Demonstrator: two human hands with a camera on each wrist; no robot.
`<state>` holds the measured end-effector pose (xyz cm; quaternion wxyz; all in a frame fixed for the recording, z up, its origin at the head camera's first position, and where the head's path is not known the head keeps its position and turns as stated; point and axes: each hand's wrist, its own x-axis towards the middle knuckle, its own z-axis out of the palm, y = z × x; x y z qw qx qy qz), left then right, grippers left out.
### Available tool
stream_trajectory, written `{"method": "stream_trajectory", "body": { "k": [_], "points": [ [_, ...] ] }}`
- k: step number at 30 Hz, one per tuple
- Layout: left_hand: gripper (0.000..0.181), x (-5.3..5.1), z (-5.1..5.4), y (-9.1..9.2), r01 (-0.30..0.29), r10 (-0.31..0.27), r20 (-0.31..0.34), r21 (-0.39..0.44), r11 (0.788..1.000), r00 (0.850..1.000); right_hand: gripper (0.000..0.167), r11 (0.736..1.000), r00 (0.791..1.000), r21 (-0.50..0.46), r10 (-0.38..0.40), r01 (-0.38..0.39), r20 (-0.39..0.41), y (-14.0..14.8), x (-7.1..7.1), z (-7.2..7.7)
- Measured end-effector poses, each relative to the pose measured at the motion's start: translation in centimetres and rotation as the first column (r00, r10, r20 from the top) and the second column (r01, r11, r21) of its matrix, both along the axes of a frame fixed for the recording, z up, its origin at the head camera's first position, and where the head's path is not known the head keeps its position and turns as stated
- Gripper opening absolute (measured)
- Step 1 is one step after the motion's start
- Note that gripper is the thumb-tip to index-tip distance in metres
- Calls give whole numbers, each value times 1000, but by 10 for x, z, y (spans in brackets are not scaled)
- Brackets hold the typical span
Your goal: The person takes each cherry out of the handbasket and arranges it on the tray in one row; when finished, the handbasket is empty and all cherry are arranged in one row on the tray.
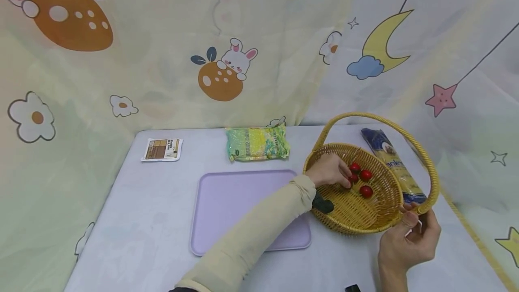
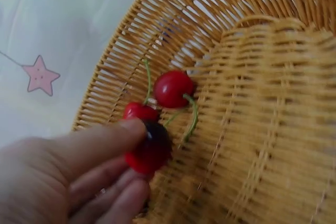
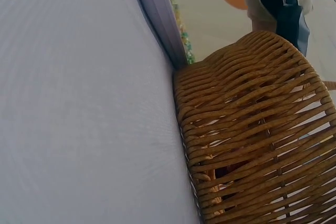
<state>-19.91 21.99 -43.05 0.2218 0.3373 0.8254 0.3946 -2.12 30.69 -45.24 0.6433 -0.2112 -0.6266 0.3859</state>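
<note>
Inside the wicker basket (image 1: 357, 224), my left hand (image 1: 330, 171) pinches a dark red cherry (image 2: 149, 153) between thumb and fingers. Another cherry (image 2: 174, 88) with a green stem lies just beyond it in the left wrist view, and one more is partly covered by the thumb. In the head view, several cherries, one nearer the front (image 1: 366, 191), sit on the basket floor. My right hand (image 1: 409, 240) grips the basket's rim at the foot of its arched handle (image 1: 433, 179). The right wrist view shows the basket's woven side (image 3: 252, 124), but not the right hand.
A lilac tray (image 1: 227, 211) lies left of the basket, beneath my left forearm. A green-yellow packet (image 1: 257, 143) and a small brown-white packet (image 1: 163, 150) lie toward the back. A blue-yellow bag (image 1: 399, 166) lies along the basket's right side. A black object (image 1: 352, 288) shows at the front edge.
</note>
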Motion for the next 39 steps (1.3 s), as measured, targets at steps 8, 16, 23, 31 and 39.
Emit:
{"method": "stream_trajectory", "body": {
  "k": [8, 16, 23, 31, 39],
  "points": [
    [29, -4, 20, -22, 39, -39, -9, 95, 995, 999, 35, 999, 999, -21, -32, 32, 4, 0, -3, 1],
    [26, 0, 37, -59, 47, -54, 31, 203, 978, 998, 35, 999, 998, -35, -31, 32, 53, 2, -2, 0],
    [30, 7, 48, -107, 26, -44, 55, 298, 954, 997, 35, 999, 998, -43, -17, 20, 68, 7, -3, -8],
    [32, 16, 50, -169, -65, 28, 119, 324, 944, 993, 36, 998, 998, -61, -14, 17, 59, 13, -2, -18],
    [31, 27, 44, -223, -157, 118, 140, 314, 936, 983, 40, 995, 997, -94, -20, 27, 72, 11, -2, -14]
  ]
}}
